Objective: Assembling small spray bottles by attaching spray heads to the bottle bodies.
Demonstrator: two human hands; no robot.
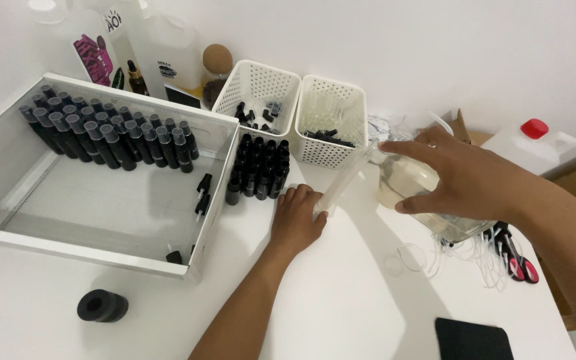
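Note:
My left hand (pixel 296 217) rests on the white table and is closed around the lower end of a long clear tube (pixel 343 181) that slants up to the right. My right hand (pixel 465 179) lies spread over a clear glass vessel (pixel 405 181) holding pale yellowish liquid; the tube's upper end meets the vessel near my fingertips. Just left of my left hand stands a cluster of small black bottles (pixel 259 168).
A large white tray (pixel 215 193) at left holds rows of black capped bottles (pixel 105 137) and loose spray tops. Two white perforated baskets (pixel 331 90) stand behind. A black foam roll (pixel 102 306), red-handled scissors (pixel 518 260), thin clear tubes, a red-capped jug (pixel 535 137) and a black pad (pixel 473 339) surround.

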